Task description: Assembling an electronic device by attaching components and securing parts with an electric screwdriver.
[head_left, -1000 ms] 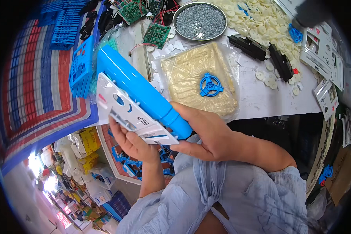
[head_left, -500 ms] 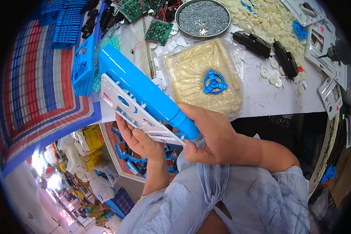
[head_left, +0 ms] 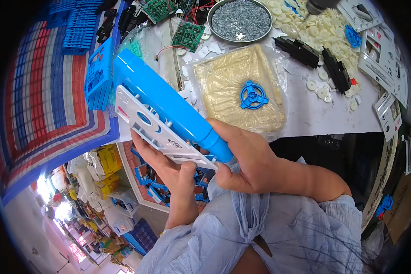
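Observation:
A long, glossy blue plastic housing [head_left: 169, 102] and a white faceplate [head_left: 139, 119] with round cutouts are held together at a slant above the table's front edge. A narrow gap with pegs shows between them. My right hand [head_left: 249, 157] grips both parts at their lower right end, thumb and fingers closed on either side. My left hand [head_left: 166, 171] lies along the faceplate's lower edge with its fingers stretched out and its thumb raised away; some fingertips are hidden behind the plate. Beyond the parts, a blue three-lobed ring [head_left: 252, 95] rests on a plastic-wrapped tan bundle [head_left: 219, 84].
A round metal tray [head_left: 208, 25] of small screws stands at the back, beside green circuit boards [head_left: 188, 36]. Cream discs [head_left: 306, 27], black modules [head_left: 297, 51] and white faceplates [head_left: 383, 68] lie to the right. A dark tool [head_left: 322, 5] hangs there. Blue frames [head_left: 98, 75] stand left.
My left thumb has lifted off the faceplate and that hand has spread. The held parts have shifted slightly left. The hanging dark tool has swung from the right edge toward the upper middle.

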Motion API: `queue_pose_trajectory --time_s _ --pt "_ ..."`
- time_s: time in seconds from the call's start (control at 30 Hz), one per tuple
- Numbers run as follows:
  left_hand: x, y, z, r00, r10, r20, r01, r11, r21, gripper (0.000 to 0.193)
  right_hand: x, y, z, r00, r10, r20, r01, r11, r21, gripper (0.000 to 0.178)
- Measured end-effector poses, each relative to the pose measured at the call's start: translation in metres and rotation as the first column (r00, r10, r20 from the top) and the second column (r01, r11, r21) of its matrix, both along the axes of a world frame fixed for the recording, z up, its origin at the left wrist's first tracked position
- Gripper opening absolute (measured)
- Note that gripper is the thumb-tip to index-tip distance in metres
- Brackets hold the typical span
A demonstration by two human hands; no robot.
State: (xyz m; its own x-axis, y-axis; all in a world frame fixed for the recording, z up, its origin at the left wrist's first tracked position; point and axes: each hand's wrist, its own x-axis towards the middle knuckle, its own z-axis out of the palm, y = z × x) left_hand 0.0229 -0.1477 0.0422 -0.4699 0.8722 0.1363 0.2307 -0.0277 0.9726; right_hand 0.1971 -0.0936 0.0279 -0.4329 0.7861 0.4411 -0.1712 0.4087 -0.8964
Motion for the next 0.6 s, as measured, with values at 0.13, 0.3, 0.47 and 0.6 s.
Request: queue_pose_trajectory --time_s 0.13,0.3,0.47,0.6 --pt "-0.006 0.000 -0.001 0.999 0.002 -0.043 -0.003 1.000 -0.014 0.134 0.001 0.000 -0.001 0.998 0.058 0.007 -0.058 0.998 -0.030 0.070" --pt "-0.005 0.000 0.005 0.998 0.006 -0.062 -0.009 0.999 -0.035 0.137 0.002 0.001 0.000 0.997 0.067 0.027 -0.066 0.998 -0.020 0.072" --pt "0.003 -0.001 0.001 0.982 0.060 -0.177 -0.062 0.998 -0.007 0.132 0.002 0.000 0.004 0.998 0.058 0.034 -0.059 0.998 0.019 0.074" --pt "0.006 0.000 0.001 0.976 0.063 -0.210 -0.065 0.998 -0.004 0.129 0.001 -0.001 0.001 0.998 0.055 0.025 -0.055 0.998 0.011 0.076"
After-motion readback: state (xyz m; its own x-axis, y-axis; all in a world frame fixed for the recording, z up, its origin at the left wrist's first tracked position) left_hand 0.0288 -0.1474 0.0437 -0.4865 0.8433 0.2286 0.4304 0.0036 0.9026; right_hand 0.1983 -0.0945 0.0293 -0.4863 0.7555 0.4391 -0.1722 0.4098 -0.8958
